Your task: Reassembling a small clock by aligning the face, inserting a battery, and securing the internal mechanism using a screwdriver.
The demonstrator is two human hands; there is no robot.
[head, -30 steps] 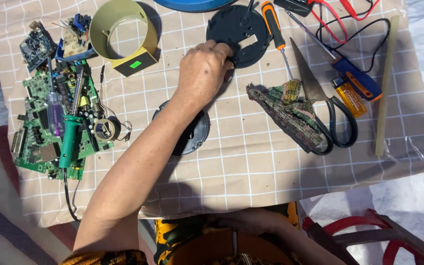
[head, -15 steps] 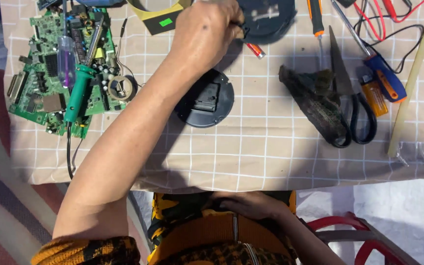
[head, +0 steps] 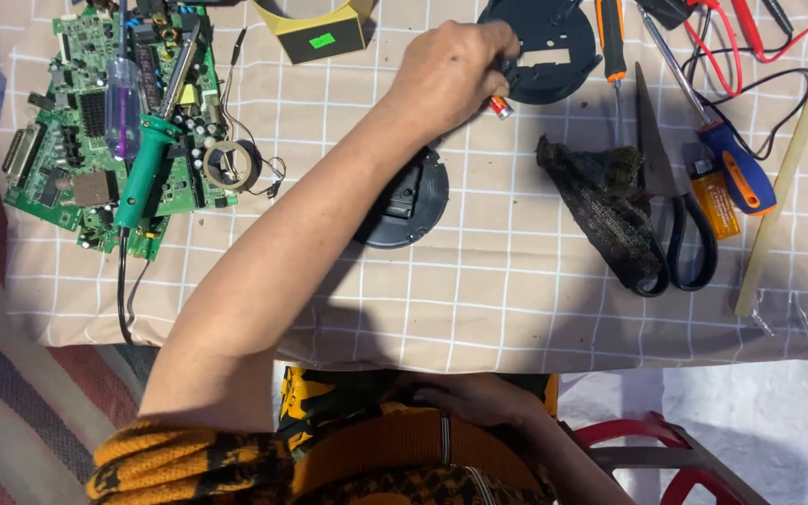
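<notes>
Checked cloth table point(head: 516, 309), left hand point(head: 451, 75) outstretched, fingers closed around small battery point(head: 500, 108)

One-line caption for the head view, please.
Left hand grips a small battery beside a round black part; right hand rests in lap.

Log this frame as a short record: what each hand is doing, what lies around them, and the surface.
left hand: reaching across the table, fingers closed on a small red-tipped battery at the edge of a black round plate
right hand: resting in the lap, empty
under forearm: black round housing
left side: green circuit board, green-handled soldering iron
right side: scissors, dark rag
surface: checked tablecloth
</notes>
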